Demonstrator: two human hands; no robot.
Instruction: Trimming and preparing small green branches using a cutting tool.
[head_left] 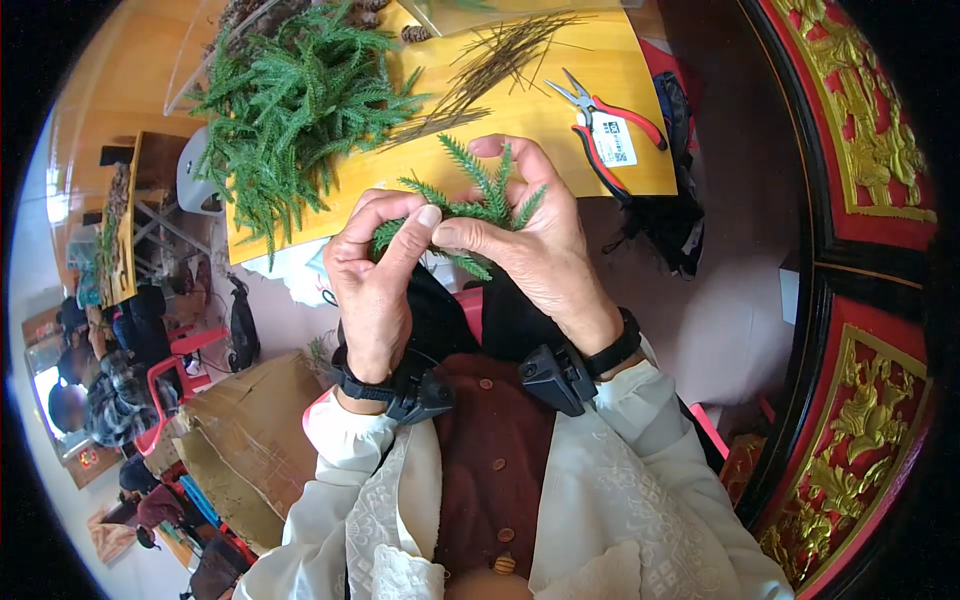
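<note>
Between my two hands is a small green artificial pine sprig (492,195) with several needled tips fanning out. My left hand (375,265) pinches it at the left, thumb against the curled fingers. From the right, my right hand (545,235) presses its thumb on the sprig's middle, close to the left thumb, while its fingers curl behind the greenery. The stem under the thumbs is hidden. Both hands are just off the near edge of a yellow table (400,180). On the table at the far left lies a big heap of green pine sprigs (300,100).
Brown thin stems (490,70) lie scattered at the table's back. Red-handled needle-nose pliers (610,135) rest at the right, near a pine cone (415,34). A cardboard box (250,430) stands on the floor at left. Carved gilded red panels (860,110) line the right side.
</note>
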